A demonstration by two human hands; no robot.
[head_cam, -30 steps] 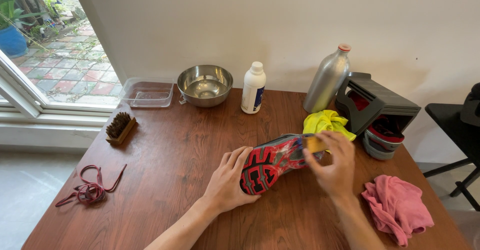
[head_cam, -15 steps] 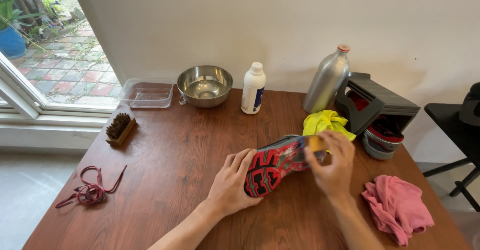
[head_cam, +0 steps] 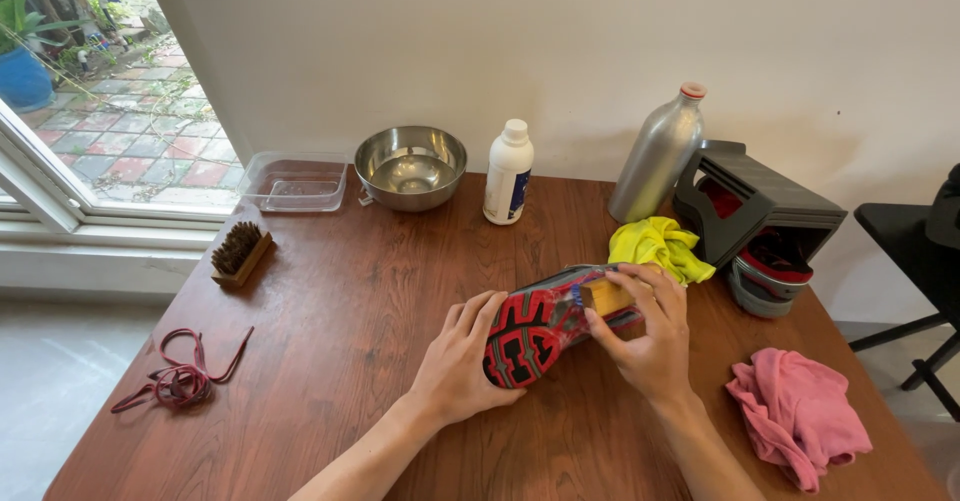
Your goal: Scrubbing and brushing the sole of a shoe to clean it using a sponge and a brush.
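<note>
A red-and-black shoe (head_cam: pixel 540 326) lies on its side, sole toward the camera, near the middle of the wooden bench (head_cam: pixel 330 361); it serves here as the landmark for all other positions. The left hand (head_cam: pixel 462 361) rests at the toe end of the shoe, palm down, its grip spread wide with the fingers laid flat against the sole edge, steadying rather than enclosing it; the right hand (head_cam: pixel 648 336) sits at the heel end, its grip narrow and closed on a small yellow-brown block (head_cam: pixel 605 296), which is pressed against the side of the shoe; whether the block is a sponge or a brush cannot be told. Just behind the shoe, on the heel side, lies a crumpled yellow cloth (head_cam: pixel 660 246); beyond that cloth stand a tall metal bottle (head_cam: pixel 657 156) and a dark open box (head_cam: pixel 755 206), with a second shoe (head_cam: pixel 770 276) at the box's front. To the right of the shoe and nearer the camera lies a pink cloth (head_cam: pixel 800 416). Behind the shoe stand a white plastic bottle (head_cam: pixel 508 173), a steel bowl (head_cam: pixel 410 166) and a clear plastic tray (head_cam: pixel 295 181); well to the left are a bristle brush (head_cam: pixel 240 253) and a coil of dark red laces (head_cam: pixel 180 381).
</note>
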